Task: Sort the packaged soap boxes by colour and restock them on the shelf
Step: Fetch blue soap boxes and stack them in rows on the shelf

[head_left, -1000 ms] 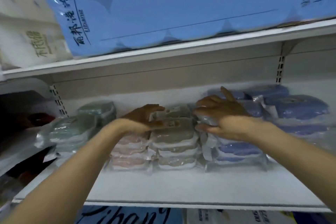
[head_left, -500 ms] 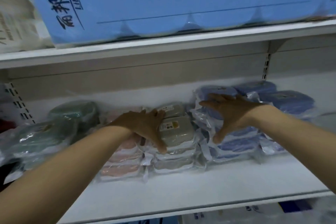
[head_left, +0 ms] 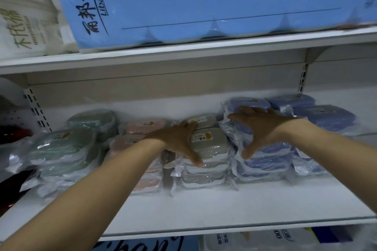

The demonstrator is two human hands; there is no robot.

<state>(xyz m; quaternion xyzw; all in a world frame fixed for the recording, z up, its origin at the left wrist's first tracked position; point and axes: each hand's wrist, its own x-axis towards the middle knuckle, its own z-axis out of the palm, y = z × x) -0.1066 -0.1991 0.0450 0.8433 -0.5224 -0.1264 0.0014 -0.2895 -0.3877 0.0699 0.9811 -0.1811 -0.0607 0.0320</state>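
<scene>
Plastic-wrapped soap boxes stand in colour groups on the white shelf (head_left: 214, 206): green stacks (head_left: 61, 149) at the left, pink stacks (head_left: 142, 128), a grey stack (head_left: 210, 144) in the middle, blue stacks (head_left: 265, 161) at the right. My left hand (head_left: 177, 140) lies with straight fingers against the left side of the grey stack, thumb on its front. With its fingers spread, my right hand (head_left: 259, 128) presses against the left side of the blue stack. Neither hand holds a box.
A shelf board (head_left: 183, 55) just above carries a large blue pack of tissue rolls (head_left: 204, 2) and a white pack (head_left: 22, 16). Dark red items (head_left: 12, 134) sit at the far left. More packs (head_left: 255, 239) lie below the shelf. The shelf front is bare.
My left hand slid from the top of the grey stack down its left side. My right hand opened and spread against the blue stack. The view shifted a little.
</scene>
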